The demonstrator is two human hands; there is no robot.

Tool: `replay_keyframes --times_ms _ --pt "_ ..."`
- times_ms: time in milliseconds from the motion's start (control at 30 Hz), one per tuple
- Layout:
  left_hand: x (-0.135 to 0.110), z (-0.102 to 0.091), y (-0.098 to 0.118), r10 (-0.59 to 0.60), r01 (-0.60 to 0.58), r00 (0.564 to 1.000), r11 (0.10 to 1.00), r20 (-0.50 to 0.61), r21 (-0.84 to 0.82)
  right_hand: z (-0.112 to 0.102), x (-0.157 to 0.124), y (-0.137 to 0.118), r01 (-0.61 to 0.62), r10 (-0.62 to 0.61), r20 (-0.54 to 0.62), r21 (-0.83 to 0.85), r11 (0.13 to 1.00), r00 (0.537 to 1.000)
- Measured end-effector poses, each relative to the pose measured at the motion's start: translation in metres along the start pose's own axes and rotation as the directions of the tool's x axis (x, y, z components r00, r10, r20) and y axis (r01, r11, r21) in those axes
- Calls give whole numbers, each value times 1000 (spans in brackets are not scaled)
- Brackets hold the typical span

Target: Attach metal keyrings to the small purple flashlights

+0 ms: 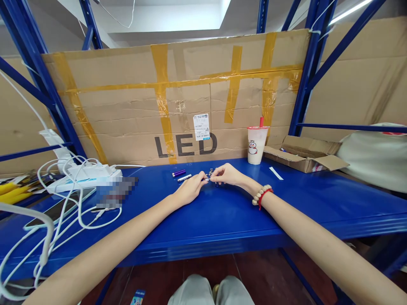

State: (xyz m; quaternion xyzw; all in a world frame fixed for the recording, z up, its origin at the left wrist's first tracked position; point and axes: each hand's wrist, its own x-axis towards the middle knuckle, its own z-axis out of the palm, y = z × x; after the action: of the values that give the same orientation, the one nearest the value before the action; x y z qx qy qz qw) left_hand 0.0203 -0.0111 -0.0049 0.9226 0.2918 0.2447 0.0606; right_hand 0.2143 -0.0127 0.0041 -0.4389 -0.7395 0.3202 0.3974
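My left hand [192, 189] rests low over the blue shelf, its thumb and fingers pinched on a small silver metal part [207, 179]. Close beside it, my right hand [227, 174] is also closed in a pinch; the fingertips nearly meet those of the left, and what they grip is too small to make out. Just behind the hands lie several small metal pieces [210, 171], partly covered by the fingers. To the left of them are a purple metallic tube [178, 173] and a silver tube [184, 178], both lying on their sides.
A drink cup [256, 146] with a red straw stands behind my right hand, near an open cardboard box [305, 159] and a white strip [276, 173]. White cables [68, 203], a power strip [79, 176] and a phone [60, 209] crowd the left. Taped cardboard [133, 123] closes the back.
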Motion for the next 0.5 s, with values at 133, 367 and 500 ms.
replay_keyframes --times_ms 133,367,500 --pt "1 2 -3 -1 1 1000 1000 -14 4 -1 -2 -4 -6 6 9 -4 1000 1000" --pt "2 3 -4 31 -32 997 999 -72 -16 -4 -2 -2 -49 51 77 -32 998 996" --pt "2 3 -2 30 -32 996 999 -83 -16 -5 -2 -1 -61 61 54 -3 998 997"
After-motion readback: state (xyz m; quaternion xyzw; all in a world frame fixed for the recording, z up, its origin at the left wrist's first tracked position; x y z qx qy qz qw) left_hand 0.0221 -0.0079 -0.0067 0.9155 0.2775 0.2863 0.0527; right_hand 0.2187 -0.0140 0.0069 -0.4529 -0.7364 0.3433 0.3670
